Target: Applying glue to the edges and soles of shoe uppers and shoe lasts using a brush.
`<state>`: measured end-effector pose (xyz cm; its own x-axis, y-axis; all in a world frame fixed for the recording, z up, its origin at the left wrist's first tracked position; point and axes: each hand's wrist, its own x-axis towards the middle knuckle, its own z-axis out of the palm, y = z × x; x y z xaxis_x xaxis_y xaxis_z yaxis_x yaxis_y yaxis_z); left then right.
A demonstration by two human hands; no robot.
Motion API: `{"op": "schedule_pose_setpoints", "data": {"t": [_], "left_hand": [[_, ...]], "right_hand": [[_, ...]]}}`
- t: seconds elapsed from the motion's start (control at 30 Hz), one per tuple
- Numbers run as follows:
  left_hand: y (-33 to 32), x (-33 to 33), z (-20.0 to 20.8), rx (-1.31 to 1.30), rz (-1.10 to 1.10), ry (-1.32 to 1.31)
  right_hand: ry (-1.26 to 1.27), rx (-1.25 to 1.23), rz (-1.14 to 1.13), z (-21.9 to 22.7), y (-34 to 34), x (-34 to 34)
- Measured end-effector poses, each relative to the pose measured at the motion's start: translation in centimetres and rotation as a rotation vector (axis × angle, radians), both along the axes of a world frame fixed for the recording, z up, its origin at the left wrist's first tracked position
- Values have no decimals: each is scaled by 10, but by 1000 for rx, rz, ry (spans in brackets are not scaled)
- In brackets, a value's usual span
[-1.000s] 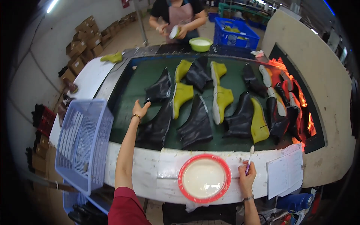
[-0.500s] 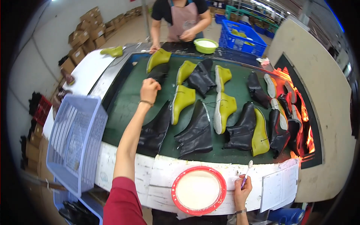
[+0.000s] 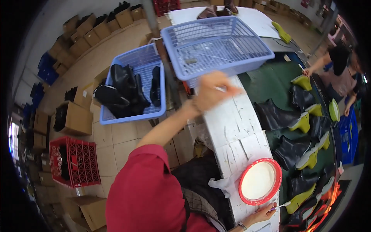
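Because the brush (image 3: 281, 205) looks slim and stiff, with a small white head, it will likely be light and easy to steer in the head view; the purple handle is the place to hold it, though wet liquid could make it slippery. It lies in the right hand (image 3: 264, 212), fingers clamped on the handle's rear, beside the red-rimmed basin (image 3: 241, 185) of white liquid (image 3: 258, 181). Its head points to a yellow-green shoe piece (image 3: 300, 199); whether they touch I cannot tell. The left hand (image 3: 216, 91), blurred, is over the white worktop (image 3: 232, 120) near the blue basket (image 3: 247, 65); I cannot tell how far apart its fingers are, or whether they hold anything.
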<state>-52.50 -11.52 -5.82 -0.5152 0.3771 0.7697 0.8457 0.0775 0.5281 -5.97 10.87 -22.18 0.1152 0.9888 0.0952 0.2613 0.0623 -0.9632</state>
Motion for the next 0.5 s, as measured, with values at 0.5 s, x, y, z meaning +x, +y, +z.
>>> {"op": "schedule_pose_setpoints", "data": {"t": [0.5], "left_hand": [[-394,-26,-103,-443,1927,-109]], "right_hand": [[-82,37,89,18,17,28]]}}
